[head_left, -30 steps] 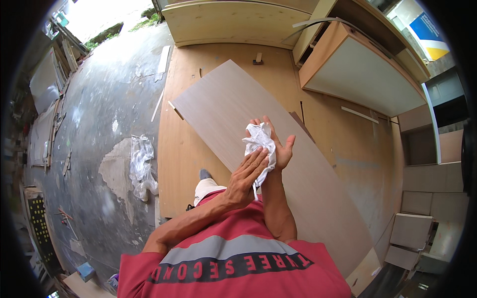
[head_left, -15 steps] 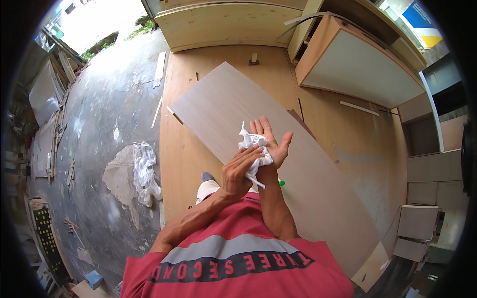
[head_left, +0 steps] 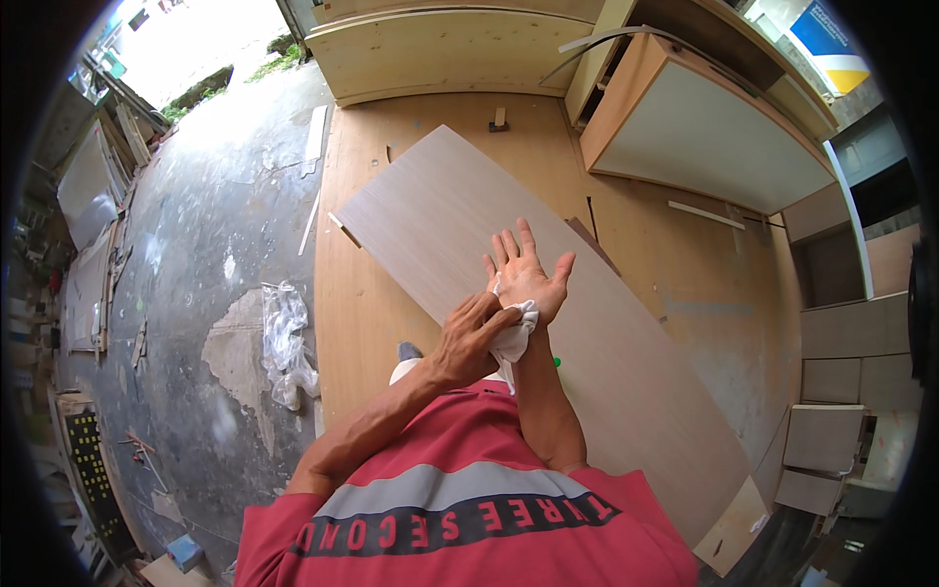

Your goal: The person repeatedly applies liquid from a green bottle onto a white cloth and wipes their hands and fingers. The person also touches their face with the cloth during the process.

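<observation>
left hand point(head_left: 476, 336) clenches a white cloth point(head_left: 514, 338) against the wrist of the splayed, upturned right hand point(head_left: 525, 277); wiping looks unfinished.

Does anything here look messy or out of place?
Yes: a crumpled clear plastic sheet lies loose on the patchy concrete floor, beside the wooden platform. The grey board lies askew across that platform.
</observation>
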A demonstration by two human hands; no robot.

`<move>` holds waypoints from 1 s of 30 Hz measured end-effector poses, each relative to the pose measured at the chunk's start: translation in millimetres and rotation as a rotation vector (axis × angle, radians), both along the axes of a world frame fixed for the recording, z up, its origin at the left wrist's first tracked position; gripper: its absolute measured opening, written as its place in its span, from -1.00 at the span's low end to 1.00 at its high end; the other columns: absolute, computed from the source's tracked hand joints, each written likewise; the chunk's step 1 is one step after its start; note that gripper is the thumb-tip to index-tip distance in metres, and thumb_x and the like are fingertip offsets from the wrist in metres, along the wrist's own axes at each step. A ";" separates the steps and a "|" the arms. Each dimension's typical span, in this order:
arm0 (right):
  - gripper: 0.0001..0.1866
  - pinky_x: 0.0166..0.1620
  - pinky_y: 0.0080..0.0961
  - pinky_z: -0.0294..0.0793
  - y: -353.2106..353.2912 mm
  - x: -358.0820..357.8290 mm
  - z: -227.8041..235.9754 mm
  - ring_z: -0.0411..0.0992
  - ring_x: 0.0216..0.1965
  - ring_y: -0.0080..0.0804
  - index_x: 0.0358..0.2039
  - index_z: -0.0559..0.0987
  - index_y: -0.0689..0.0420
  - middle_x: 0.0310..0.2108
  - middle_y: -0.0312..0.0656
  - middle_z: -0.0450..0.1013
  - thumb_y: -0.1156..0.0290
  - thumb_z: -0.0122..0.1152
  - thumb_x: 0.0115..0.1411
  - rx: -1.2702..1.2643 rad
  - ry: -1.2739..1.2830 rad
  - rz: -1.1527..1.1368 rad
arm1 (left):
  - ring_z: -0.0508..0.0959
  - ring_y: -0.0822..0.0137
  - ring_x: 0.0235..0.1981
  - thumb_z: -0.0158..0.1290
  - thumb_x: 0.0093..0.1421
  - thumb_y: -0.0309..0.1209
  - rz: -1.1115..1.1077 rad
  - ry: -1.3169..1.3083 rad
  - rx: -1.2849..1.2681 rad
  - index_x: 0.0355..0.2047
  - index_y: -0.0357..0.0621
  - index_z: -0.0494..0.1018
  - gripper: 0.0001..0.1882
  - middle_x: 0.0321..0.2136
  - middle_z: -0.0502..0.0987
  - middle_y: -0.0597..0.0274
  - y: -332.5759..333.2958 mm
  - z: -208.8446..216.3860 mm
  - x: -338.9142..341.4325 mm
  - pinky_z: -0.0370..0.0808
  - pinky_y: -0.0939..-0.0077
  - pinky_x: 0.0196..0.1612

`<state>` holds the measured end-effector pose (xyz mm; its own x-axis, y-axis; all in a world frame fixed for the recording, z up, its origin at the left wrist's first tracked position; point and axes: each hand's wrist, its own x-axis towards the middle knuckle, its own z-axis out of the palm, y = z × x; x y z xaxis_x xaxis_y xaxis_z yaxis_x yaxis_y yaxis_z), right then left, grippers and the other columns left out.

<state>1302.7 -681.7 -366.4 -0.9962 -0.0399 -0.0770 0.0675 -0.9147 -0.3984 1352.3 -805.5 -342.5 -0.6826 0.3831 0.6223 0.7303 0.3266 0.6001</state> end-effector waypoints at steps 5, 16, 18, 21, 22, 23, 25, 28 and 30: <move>0.19 0.51 -0.10 -0.58 -14.7 19.1 -5.8 -0.56 0.57 -0.12 0.54 -0.19 0.10 0.55 0.11 -0.53 -0.62 -0.47 0.20 -0.148 0.009 0.105 | 0.55 0.03 -0.28 0.36 -0.22 -0.59 -0.079 -0.109 0.094 -0.14 -0.23 0.52 -0.47 -0.28 0.48 0.09 16.7 14.6 -20.6 0.50 0.23 -0.26; 0.19 0.49 -0.05 -0.63 -21.4 24.5 -9.0 -0.53 0.56 -0.07 0.54 -0.15 0.07 0.54 0.14 -0.49 -0.63 -0.51 0.19 -0.166 -0.066 0.204 | 0.58 0.13 -0.28 0.36 -0.11 -0.58 -0.167 -0.050 0.058 -0.04 -0.18 0.59 -0.47 -0.28 0.52 0.11 6.2 24.9 -3.7 0.53 0.29 -0.27; 0.20 0.49 -0.05 -0.63 -12.6 16.2 6.2 -0.52 0.56 -0.06 0.54 -0.15 0.08 0.54 0.14 -0.48 -0.64 -0.49 0.18 -0.110 0.013 0.067 | 0.54 0.07 -0.24 0.30 -0.17 -0.68 -0.158 -0.085 0.035 0.01 -0.18 0.55 -0.38 -0.24 0.48 0.08 -2.9 19.0 1.7 0.53 0.26 -0.24; 0.20 0.49 -0.05 -0.63 4.4 16.3 35.1 -0.51 0.56 -0.06 0.54 -0.13 0.07 0.54 0.13 -0.48 -0.64 -0.49 0.18 0.020 0.038 -0.072 | 0.54 0.11 -0.27 0.32 -0.13 -0.65 -0.113 -0.159 0.087 0.04 -0.19 0.54 -0.38 -0.26 0.48 0.09 -19.2 -8.7 6.4 0.52 0.27 -0.25; 0.20 0.49 -0.05 -0.64 2.6 16.0 31.1 -0.51 0.56 -0.06 0.54 -0.13 0.07 0.54 0.13 -0.47 -0.64 -0.49 0.18 -0.002 0.035 -0.041 | 0.54 0.11 -0.27 0.32 -0.13 -0.65 -0.112 -0.117 0.104 0.03 -0.20 0.54 -0.39 -0.27 0.48 0.09 -17.9 -14.7 6.7 0.52 0.27 -0.25; 0.19 0.49 -0.05 -0.65 -3.7 16.3 22.9 -0.51 0.56 -0.06 0.54 -0.12 0.06 0.55 0.13 -0.47 -0.64 -0.49 0.17 -0.030 0.027 -0.009 | 0.54 0.12 -0.27 0.33 -0.12 -0.65 -0.108 -0.080 0.116 0.03 -0.21 0.54 -0.39 -0.27 0.48 0.09 -14.0 -7.0 6.1 0.52 0.27 -0.25; 0.19 0.48 -0.05 -0.67 -18.7 22.2 17.3 -0.50 0.56 -0.05 0.54 -0.12 0.07 0.55 0.13 -0.46 -0.64 -0.50 0.17 -0.089 -0.010 0.081 | 0.54 0.12 -0.27 0.34 -0.13 -0.63 -0.155 -0.022 0.118 0.00 -0.25 0.54 -0.42 -0.26 0.49 0.08 -2.8 14.3 3.9 0.51 0.26 -0.25; 0.19 0.48 -0.04 -0.68 -13.0 20.1 20.2 -0.50 0.56 -0.07 0.54 -0.11 0.04 0.55 0.10 -0.45 -0.65 -0.50 0.16 -0.076 0.035 0.072 | 0.53 0.09 -0.27 0.34 -0.19 -0.63 -0.182 -0.038 0.072 -0.02 -0.26 0.54 -0.39 -0.23 0.49 0.07 -5.7 10.4 5.2 0.50 0.23 -0.24; 0.19 0.48 -0.04 -0.68 -0.5 19.0 29.1 -0.50 0.56 -0.07 0.54 -0.11 0.03 0.55 0.10 -0.45 -0.65 -0.51 0.16 -0.023 0.034 -0.012 | 0.53 0.09 -0.27 0.34 -0.19 -0.64 -0.162 -0.065 0.090 -0.02 -0.27 0.54 -0.39 -0.22 0.49 0.07 -19.5 -16.1 9.6 0.49 0.24 -0.22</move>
<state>1321.7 -682.2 -337.2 -0.9987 -0.0288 -0.0426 0.0429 -0.9242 -0.3796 1361.9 -825.0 -358.6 -0.6563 0.4364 0.6155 0.7277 0.1508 0.6691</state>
